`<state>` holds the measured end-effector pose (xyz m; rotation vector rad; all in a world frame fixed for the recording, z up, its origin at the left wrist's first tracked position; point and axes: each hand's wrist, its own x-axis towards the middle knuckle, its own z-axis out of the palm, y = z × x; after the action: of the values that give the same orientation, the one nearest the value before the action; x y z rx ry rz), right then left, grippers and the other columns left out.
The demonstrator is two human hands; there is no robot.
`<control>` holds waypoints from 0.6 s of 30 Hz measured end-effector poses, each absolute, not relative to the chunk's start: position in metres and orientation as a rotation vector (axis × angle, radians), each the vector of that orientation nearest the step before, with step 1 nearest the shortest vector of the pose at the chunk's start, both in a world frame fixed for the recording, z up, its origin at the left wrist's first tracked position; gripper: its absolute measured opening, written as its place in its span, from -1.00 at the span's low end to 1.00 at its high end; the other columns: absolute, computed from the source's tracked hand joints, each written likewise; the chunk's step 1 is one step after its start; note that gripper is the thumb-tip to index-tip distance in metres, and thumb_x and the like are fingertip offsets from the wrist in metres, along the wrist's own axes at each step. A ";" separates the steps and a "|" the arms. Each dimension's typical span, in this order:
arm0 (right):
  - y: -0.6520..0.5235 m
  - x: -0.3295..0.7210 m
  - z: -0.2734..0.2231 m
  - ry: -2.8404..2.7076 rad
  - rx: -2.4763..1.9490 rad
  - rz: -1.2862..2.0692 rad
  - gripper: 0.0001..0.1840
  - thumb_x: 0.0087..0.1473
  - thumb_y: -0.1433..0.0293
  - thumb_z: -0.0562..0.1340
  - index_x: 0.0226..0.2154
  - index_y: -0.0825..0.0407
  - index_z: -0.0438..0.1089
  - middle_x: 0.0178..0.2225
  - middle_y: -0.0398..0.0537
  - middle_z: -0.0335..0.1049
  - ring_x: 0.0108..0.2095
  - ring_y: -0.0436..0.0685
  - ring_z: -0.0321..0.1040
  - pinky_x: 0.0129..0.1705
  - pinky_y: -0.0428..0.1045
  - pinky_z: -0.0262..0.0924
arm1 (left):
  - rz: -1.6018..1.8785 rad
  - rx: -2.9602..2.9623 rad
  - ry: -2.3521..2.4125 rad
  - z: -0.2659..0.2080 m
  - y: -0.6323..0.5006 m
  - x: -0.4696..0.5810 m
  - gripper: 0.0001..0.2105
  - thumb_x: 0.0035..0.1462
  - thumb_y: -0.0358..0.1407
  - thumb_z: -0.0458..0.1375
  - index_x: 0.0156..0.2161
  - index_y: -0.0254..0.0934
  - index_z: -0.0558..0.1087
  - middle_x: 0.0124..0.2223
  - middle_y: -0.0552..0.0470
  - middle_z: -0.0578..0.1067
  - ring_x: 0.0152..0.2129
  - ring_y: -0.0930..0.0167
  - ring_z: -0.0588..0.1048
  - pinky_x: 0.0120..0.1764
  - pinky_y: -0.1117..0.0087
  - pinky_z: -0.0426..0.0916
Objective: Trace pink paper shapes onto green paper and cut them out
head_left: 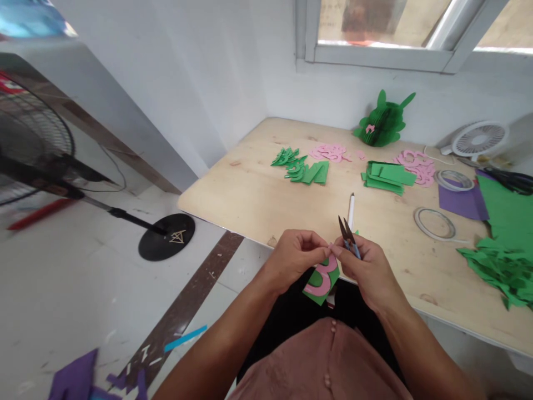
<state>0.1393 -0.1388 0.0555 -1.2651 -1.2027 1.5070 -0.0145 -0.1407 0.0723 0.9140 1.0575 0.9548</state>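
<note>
My left hand (295, 258) pinches the top of a pink curved cutout (322, 282), which lies against a piece of green paper (317, 299) over my lap, at the table's front edge. The thumb and fingertips of my right hand (368, 269) meet the same upper end of the cutout. Tucked in that right hand is a pair of small scissors (348, 234) with blue on the handles, blades pointing up and slightly apart. Just beyond them a white pen (351, 206) lies on the wooden table (245, 194).
Green cutouts (293, 166), pink cutouts (328, 152) and green strips (387, 176) lie farther back. A green honeycomb paper figure (383, 123) stands by the wall. Tape rolls (435, 223), green scraps (503, 269) and a small white fan (478, 139) are right; a floor fan (166, 236) stands left.
</note>
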 end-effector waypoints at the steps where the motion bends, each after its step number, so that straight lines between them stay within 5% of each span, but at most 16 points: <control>1: -0.139 0.139 0.055 -1.203 -1.264 1.509 -0.76 -0.10 0.25 0.34 -0.52 0.06 0.34 -0.67 -0.31 -0.03 -0.67 -0.11 -0.24 -0.66 -0.11 -0.34 | 0.957 0.917 1.060 0.072 -0.141 -0.015 -0.84 -0.20 -0.28 0.30 -0.52 -0.36 0.48 -0.54 0.06 0.47 -0.57 0.52 0.40 -0.46 0.50 0.27; 18: -0.138 0.140 0.054 -1.243 -1.267 1.505 -0.75 -0.09 0.23 0.34 -0.52 0.06 0.35 -0.67 -0.30 0.01 -0.67 -0.11 -0.23 -0.65 -0.10 -0.34 | 0.949 0.938 1.048 0.069 -0.141 -0.018 -0.83 -0.19 -0.27 0.31 -0.51 -0.36 0.50 -0.52 0.03 0.48 -0.55 0.49 0.41 -0.44 0.48 0.29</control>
<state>0.1397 -0.1382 0.0541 -1.2666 -1.2430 1.5049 -0.0180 -0.1414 0.0689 0.9382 1.0483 0.9492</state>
